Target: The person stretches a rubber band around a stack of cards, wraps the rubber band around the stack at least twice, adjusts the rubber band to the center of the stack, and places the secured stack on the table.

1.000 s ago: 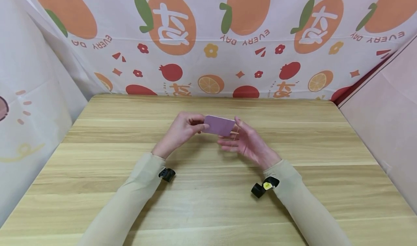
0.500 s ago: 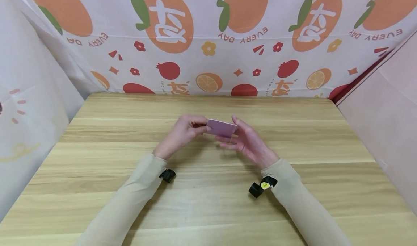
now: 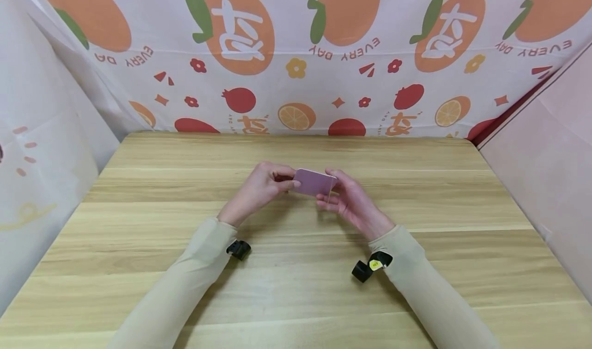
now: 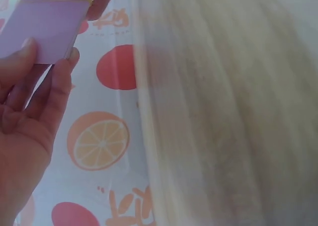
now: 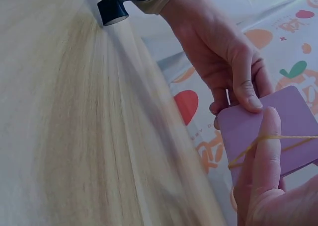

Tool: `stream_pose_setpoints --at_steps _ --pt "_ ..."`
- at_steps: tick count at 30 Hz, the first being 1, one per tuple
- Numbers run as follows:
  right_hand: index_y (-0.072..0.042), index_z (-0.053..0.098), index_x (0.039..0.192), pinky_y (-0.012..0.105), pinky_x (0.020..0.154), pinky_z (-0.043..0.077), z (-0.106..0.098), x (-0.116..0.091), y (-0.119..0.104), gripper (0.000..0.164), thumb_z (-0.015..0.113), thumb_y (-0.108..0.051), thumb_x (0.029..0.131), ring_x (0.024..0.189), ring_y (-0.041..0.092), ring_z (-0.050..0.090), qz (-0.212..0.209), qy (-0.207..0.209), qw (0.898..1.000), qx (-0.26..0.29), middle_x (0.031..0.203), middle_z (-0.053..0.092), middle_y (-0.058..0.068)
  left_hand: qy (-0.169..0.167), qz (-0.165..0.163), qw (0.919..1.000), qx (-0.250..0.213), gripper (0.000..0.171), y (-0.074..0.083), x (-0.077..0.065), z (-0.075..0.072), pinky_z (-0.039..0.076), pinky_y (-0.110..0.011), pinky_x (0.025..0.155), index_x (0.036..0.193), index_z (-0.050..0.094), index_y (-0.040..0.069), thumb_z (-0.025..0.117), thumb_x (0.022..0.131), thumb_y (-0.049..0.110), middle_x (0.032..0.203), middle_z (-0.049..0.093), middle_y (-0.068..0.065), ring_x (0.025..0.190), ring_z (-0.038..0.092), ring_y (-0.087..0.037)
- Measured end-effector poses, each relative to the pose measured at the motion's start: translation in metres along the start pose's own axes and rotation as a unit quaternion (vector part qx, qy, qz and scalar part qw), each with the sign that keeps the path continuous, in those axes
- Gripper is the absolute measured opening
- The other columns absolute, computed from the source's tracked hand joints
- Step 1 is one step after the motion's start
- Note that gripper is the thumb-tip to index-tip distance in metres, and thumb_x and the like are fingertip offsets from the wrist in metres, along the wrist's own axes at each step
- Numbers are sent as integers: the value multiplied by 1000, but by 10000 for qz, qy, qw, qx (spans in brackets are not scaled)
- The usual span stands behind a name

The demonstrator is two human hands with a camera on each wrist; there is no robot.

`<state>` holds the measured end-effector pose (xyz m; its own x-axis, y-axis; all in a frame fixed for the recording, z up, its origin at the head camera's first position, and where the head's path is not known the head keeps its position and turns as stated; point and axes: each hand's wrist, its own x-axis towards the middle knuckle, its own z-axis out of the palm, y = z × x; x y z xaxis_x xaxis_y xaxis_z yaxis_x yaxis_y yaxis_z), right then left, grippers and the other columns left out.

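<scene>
A stack of purple cards [image 3: 312, 182] is held up above the table, tilted, between both hands. My left hand [image 3: 259, 190] pinches its left end, thumb on the near face and fingers behind. At the right end my right hand [image 3: 355, 201] grips the stack. In the right wrist view a yellow rubber band [image 5: 293, 136] runs round the cards [image 5: 293, 107], and one strand crosses over a finger of the right hand. The left wrist view shows the band [image 4: 49, 1] across the stack's face too. The backs of the cards are hidden.
The wooden table [image 3: 287, 287] lies beneath both arms. A fruit-print cloth [image 3: 296, 35] hangs along its far edge, and pale cloths [image 3: 41, 133] close off the sides. Black wrist cameras [image 3: 239, 250] sit on both sleeves.
The right hand's fingers have drawn in from spread to closed round the stack's right end. The stack has shifted slightly right and down in the head view; the left hand keeps its pinch.
</scene>
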<state>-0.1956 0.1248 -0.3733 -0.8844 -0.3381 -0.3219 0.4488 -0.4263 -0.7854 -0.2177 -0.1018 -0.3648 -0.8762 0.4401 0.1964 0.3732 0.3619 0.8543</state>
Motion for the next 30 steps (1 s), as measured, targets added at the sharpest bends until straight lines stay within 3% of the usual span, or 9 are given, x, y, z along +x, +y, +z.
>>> stream_pose_setpoints --at_steps 3,6,9,12,16,20,26,28,30 --pt "-3 46 116 26 72 57 1 1 1 21 45 -15 99 76 18 60 -105 36 9997 200 116 43 16 148 -95 9998 -18 10 1 0 1 46 -27 57 97 78 10 73 89 7 87 73 1 71 60 -24" --pt "-3 48 102 27 74 57 2 1 0 9 44 -10 98 72 17 60 -464 185 9972 550 107 47 13 399 -279 9988 1 10 4 -1 2 47 -27 56 97 78 8 73 89 6 86 73 -2 68 60 -23" --pt "-3 51 97 33 81 57 2 1 -1 9 44 -8 99 74 18 61 -1075 304 9917 634 99 52 12 603 -521 9968 90 12 6 -1 3 48 -27 55 99 78 6 73 89 6 87 73 -4 66 59 -19" --pt "-1 54 97 40 89 54 4 0 -1 10 45 -5 99 80 21 62 -1765 283 9836 227 97 55 14 678 -736 9949 139 11 7 -1 3 49 -28 54 98 78 6 73 88 6 86 72 -6 65 57 -16" --pt "-1 56 102 44 89 53 8 -2 -1 12 45 -3 98 82 24 64 -2540 248 9659 -438 96 55 16 695 -947 9930 90 8 6 -1 2 49 -28 55 94 77 4 72 88 5 83 70 -7 65 56 -16" --pt "-1 58 104 42 88 54 9 -3 -2 14 46 -1 96 84 25 66 -3011 270 9507 -700 94 55 16 632 -1059 9924 -47 3 4 1 2 48 -26 53 87 74 1 72 88 4 77 67 -7 63 55 -15" --pt "1 59 105 43 94 50 5 -1 -4 15 49 3 94 90 29 66 -3582 306 9249 -1234 95 59 21 455 -1083 9928 -237 16 4 4 3 40 -24 50 74 64 2 72 88 3 65 58 -5 56 49 -14" --pt "3 60 106 41 95 48 3 0 -5 17 51 5 92 94 29 64 -3773 362 9114 -1605 97 61 19 430 -1143 9919 -346 14 4 4 3 40 -24 50 76 66 1 72 88 3 66 58 -5 56 49 -15" --pt "5 60 107 42 98 45 1 1 -6 18 53 8 91 99 28 61 -4028 445 8891 -2126 100 62 17 406 -1239 9904 -468 9 2 4 3 41 -24 51 80 69 1 72 88 2 67 60 -5 58 51 -16"
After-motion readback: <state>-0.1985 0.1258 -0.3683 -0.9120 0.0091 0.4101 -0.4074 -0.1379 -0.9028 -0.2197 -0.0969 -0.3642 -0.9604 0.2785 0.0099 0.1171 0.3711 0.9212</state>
